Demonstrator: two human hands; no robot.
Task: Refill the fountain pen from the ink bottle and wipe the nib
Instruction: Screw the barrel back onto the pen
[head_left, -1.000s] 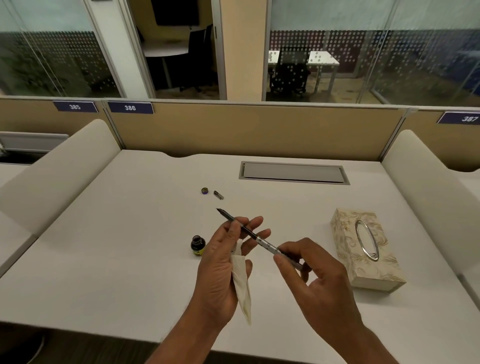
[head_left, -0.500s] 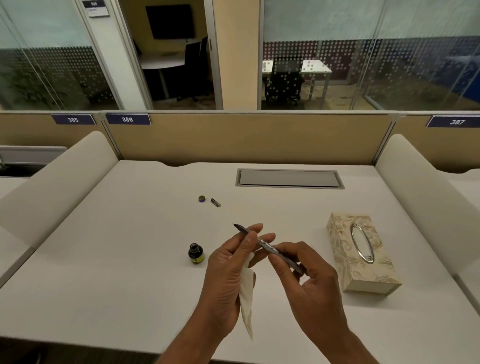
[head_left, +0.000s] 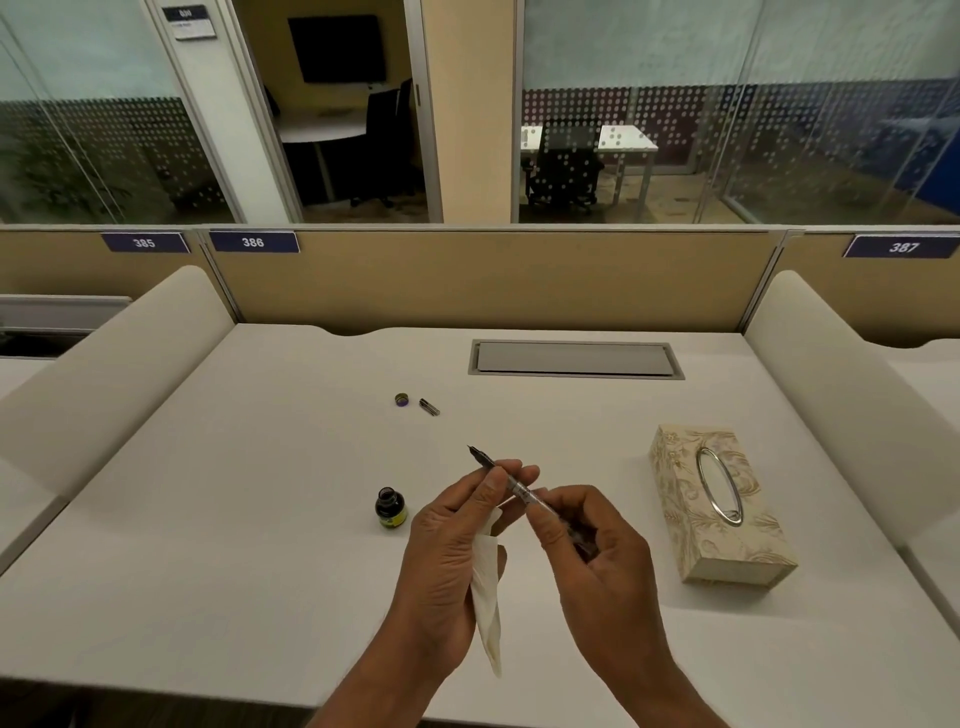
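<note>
1. Nearest the person, above the front of the desk (head_left: 208, 571), both hands are holding the fountain pen (head_left: 511, 486) in the air. The left hand (head_left: 452, 551) is pinching the section with thumb and fingertips while tucking a tissue (head_left: 488, 608) against its palm; the right hand (head_left: 597, 551) is curling its fingers closed round the rear of the pen.
2. Judging by this, the nib (head_left: 475, 453) is awaiting wiping: the next move is calling for sliding the tissue up over that bare, outward-pointing tip.
3. Just left of the hands, the ink bottle (head_left: 390, 508) is standing uncapped, close enough to knock.
4. To the right, a tissue box (head_left: 719, 506) is lying well apart.
5. Farther back, the bottle cap (head_left: 401, 399) and a small pen part (head_left: 429, 407) are lying beside each other, leaving open room between.
</note>
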